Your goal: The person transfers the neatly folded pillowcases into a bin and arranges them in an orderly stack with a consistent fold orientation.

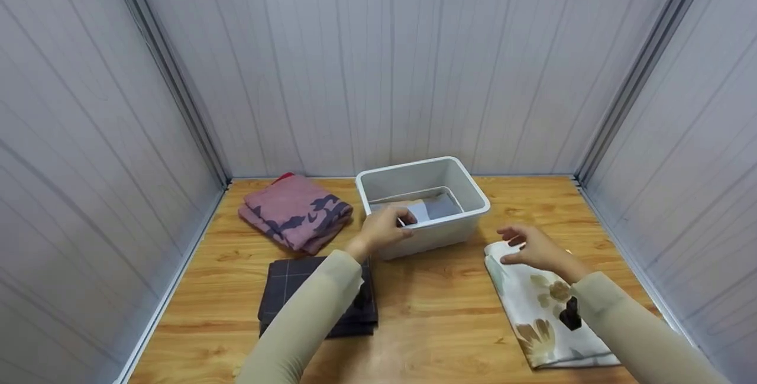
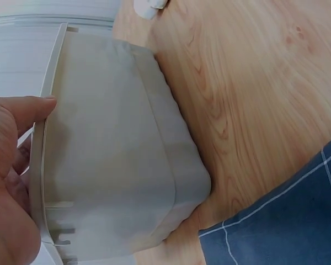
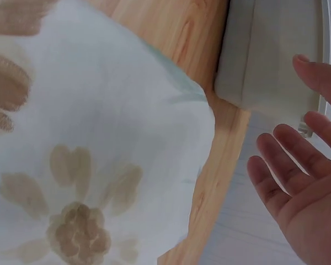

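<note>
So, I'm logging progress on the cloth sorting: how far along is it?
One folded cloth already lies inside the white plastic bin. The left hand grips the bin's near rim; the right hand hovers open over the white floral folded cloth. Still out on the wooden table: that floral cloth, the dark checked folded cloth and the pink patterned folded towel.

Part of the dark checked cloth is covered by the left sleeve, and the pale items inside the white bin cannot be identified.
</note>
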Motion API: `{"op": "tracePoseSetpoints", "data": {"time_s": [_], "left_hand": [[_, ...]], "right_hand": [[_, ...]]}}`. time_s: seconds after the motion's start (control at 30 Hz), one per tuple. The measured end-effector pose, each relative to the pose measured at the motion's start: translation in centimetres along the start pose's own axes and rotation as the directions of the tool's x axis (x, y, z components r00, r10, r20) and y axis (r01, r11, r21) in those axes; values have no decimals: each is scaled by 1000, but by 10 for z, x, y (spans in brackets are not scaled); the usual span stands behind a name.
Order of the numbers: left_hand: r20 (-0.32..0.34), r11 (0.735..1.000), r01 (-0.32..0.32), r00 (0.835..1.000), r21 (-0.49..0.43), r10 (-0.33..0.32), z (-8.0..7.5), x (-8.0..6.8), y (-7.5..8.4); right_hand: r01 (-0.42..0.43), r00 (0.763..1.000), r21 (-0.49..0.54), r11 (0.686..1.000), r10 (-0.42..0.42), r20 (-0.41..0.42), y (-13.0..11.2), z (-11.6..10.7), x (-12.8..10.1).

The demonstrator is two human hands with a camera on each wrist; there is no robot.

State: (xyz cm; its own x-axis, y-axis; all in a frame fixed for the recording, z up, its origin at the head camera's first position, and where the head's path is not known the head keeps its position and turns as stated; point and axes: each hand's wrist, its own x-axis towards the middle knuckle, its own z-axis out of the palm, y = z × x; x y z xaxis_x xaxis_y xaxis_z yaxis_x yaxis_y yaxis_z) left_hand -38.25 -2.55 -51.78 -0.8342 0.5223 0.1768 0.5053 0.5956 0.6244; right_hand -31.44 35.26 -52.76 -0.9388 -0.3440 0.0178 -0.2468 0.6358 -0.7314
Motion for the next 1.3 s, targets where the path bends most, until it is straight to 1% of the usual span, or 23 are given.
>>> {"op": "tracePoseSetpoints", "data": {"time_s": [0.27, 0.5, 0.7, 0.8, 1.03, 1.17, 1.3], "left_hand": [[-9, 1000, 16, 1000, 24, -16, 2, -1, -1], [-19, 999, 27, 999, 30, -27, 1, -2, 0], [-28, 998, 41, 999, 45, -39, 3, -4, 3], [-29, 998, 42, 999, 53, -41, 3, -4, 3], [-40, 998, 39, 999, 52, -37, 4, -4, 3], [-39, 998, 30, 999, 47, -28, 3, -5, 3], [-37, 998, 34, 999, 54, -32, 5, -5, 3]], "right_hand": [[24, 999, -90, 996, -19, 47, 12, 2, 0], [57, 994, -114, 992, -45, 104, 25, 0, 6], [75, 993, -190, 979, -54, 109, 37, -3, 10], [65, 993, -216, 974, -43, 108, 42, -3, 14], [11, 992, -226, 974, 18, 124, 54, -2, 20], [-6, 991, -238, 971, 38, 131, 59, -2, 21], [-11, 987, -257, 966, 52, 155, 65, 0, 21]]}}
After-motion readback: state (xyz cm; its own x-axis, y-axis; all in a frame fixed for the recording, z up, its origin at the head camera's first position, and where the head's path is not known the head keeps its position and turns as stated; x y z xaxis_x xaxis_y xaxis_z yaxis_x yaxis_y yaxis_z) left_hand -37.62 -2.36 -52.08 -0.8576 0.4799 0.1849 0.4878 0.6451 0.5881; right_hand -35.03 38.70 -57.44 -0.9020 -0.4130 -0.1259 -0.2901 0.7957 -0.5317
